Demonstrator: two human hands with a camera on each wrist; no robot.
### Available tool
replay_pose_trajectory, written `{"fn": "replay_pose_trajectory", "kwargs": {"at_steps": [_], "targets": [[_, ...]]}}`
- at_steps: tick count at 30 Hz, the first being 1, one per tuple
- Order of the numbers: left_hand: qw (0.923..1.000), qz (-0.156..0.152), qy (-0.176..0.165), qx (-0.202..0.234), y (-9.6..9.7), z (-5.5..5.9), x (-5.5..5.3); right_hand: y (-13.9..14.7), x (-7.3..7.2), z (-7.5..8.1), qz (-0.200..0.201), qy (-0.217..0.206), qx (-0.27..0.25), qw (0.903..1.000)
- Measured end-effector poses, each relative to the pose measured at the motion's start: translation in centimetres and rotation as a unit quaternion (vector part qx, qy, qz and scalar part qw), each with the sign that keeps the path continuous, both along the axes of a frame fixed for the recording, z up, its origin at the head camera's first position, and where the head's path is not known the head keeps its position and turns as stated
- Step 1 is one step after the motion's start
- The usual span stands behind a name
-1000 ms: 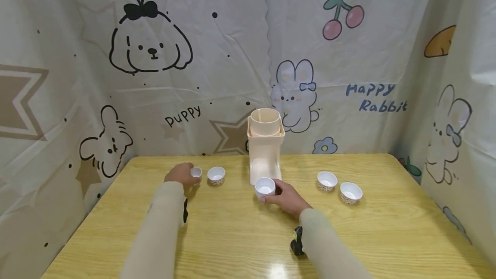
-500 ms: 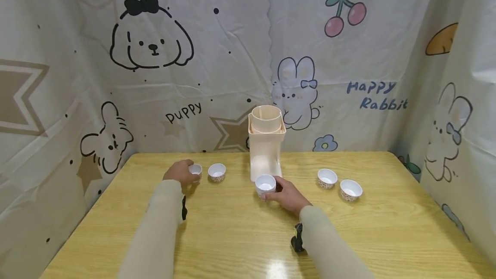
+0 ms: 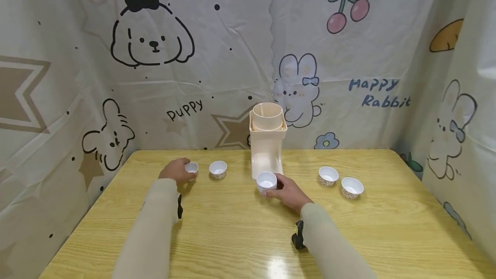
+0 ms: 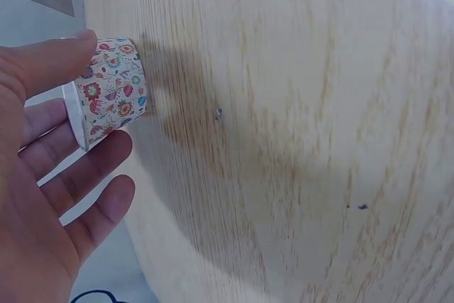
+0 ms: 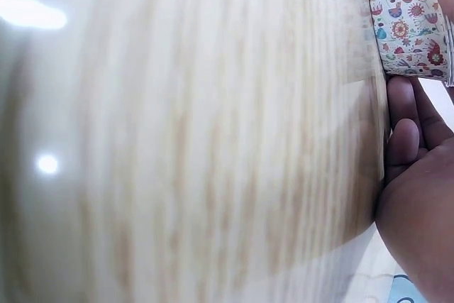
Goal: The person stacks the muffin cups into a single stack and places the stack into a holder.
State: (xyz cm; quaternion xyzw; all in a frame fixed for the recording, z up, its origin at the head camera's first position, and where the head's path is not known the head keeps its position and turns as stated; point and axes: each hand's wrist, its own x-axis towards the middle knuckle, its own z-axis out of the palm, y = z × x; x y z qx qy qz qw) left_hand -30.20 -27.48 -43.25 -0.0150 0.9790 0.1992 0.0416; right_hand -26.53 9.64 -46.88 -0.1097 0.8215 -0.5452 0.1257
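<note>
My left hand (image 3: 175,171) holds a small white-lined paper cup (image 3: 191,168) at the back left of the table. In the left wrist view its thumb lies against the flowered side of that paper cup (image 4: 113,89), with fingers spread behind the rim. My right hand (image 3: 289,193) grips another paper cup (image 3: 266,181) by its side, just in front of a cream plastic stand (image 3: 267,145) with a round tube on top. The right wrist view shows the flowered wall of this paper cup (image 5: 410,30), partly covered by the thumb.
Right of the left hand stands another flowered cup (image 3: 218,169). Two more, a farther cup (image 3: 328,175) and a nearer cup (image 3: 352,187), stand apart at the right. A patterned curtain (image 3: 232,55) closes off the back and sides of the wooden table (image 3: 232,231).
My left hand has shifted slightly left with its cup, widening the gap to the neighbouring cup. The right hand keeps its hold in front of the stand. The head view has tilted slightly down.
</note>
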Motion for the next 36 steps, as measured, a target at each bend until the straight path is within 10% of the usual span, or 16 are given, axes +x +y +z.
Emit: {"fn": "replay_pose_trajectory", "kwargs": {"at_steps": [19, 36], "targets": [[0.9996, 0.000, -0.008, 0.029, -0.3, 0.2, 0.0, 0.0, 0.2, 0.5, 0.007, 0.008, -0.009, 0.9999], [0.9988, -0.002, -0.014, -0.047, 0.1, 1.1, 0.4, 0.0, -0.1, 0.1, -0.004, 0.006, -0.003, 1.0000]]}}
